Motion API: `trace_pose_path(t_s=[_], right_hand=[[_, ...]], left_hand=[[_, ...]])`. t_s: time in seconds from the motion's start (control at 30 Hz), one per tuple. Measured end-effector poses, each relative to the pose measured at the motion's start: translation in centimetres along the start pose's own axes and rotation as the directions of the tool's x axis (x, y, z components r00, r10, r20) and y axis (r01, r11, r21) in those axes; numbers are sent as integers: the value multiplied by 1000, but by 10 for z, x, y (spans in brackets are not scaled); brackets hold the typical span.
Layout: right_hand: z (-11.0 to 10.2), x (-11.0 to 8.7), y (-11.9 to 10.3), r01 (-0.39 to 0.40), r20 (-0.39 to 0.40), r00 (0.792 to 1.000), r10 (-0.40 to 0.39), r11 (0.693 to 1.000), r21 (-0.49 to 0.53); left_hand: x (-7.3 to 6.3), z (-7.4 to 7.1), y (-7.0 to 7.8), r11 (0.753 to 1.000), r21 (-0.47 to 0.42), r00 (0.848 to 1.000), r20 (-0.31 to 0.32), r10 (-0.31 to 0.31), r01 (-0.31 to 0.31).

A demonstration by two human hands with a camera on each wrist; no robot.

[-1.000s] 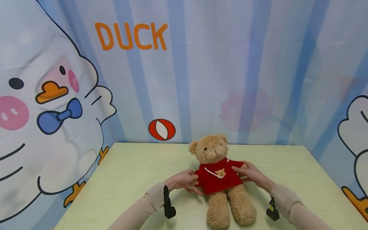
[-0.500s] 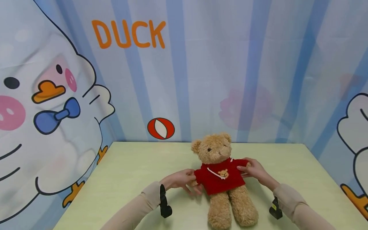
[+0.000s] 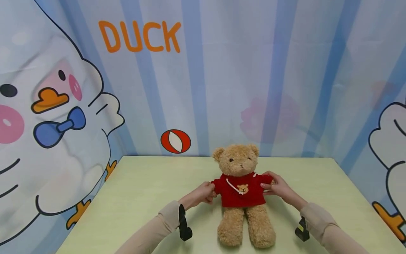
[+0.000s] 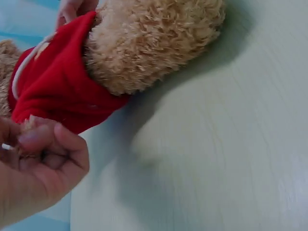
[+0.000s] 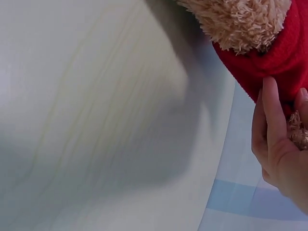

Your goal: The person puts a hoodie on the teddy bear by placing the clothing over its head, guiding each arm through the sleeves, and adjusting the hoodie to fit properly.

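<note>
Fuzzy tan bear (image 3: pixel 238 165), both hands (image 3: pixel 205 193) pinching arms.

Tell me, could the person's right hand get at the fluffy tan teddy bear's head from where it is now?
Probably yes. The right hand pinches the sleeve end of the red knitted sweater, just below and beside the teddy bear's head. Nothing stands between them, though the hand would have to let go of the sleeve first.

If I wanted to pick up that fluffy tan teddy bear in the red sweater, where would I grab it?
Probably by its two arms, coming in from either side. The tan plush teddy bear lies on its back on the pale green table, arms out sideways, so both sleeve ends are exposed. The left hand and right hand each pinch one there.
</note>
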State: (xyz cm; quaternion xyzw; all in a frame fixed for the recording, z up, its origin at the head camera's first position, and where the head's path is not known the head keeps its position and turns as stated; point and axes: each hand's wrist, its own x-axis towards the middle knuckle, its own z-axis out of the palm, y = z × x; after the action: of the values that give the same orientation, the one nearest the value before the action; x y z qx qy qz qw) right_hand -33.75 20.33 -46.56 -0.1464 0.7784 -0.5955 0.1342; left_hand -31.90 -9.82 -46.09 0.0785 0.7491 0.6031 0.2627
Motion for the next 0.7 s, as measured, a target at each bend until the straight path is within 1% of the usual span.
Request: trace_pose_path(t_s=[0.07,0.17,0.23,0.3,0.37,0.47,0.6,0.67,0.7], right_hand=[[0,-1,1,8,4,1000,-8,1000,-1],[-1,-2,2,14,8,1000,-14,1000,-4],[-2,-3,3,14,7,1000,-13,1000,-5],[-2,-3,4,17,7,1000,-17,1000,-7],[-3,-4,4,21,4,1000,-21,1000,-10],[-2,-4,5,33,-6,999,-33,999,-15],[-3,-5,5,52,-24,998,-53,998,-31],[-3,-3,4,62,-27,998,-63,997,-40],[-3,-2,3,66,-26,997,-67,997,-45]], left_hand=[[2,1,0,999,-41,999,34,-20,22],[6,0,-1,988,-145,996,70,-51,61],[8,0,-2,971,-228,994,90,-56,75],[10,0,-4,946,-311,993,105,-57,87],[12,0,-5,933,-349,993,108,-48,83],[15,2,-6,918,-389,995,79,-53,80],[18,5,-2,910,-408,997,20,-71,73],[17,5,-1,917,-394,998,-1,-63,58],[16,4,-1,927,-373,998,-10,-56,48]])
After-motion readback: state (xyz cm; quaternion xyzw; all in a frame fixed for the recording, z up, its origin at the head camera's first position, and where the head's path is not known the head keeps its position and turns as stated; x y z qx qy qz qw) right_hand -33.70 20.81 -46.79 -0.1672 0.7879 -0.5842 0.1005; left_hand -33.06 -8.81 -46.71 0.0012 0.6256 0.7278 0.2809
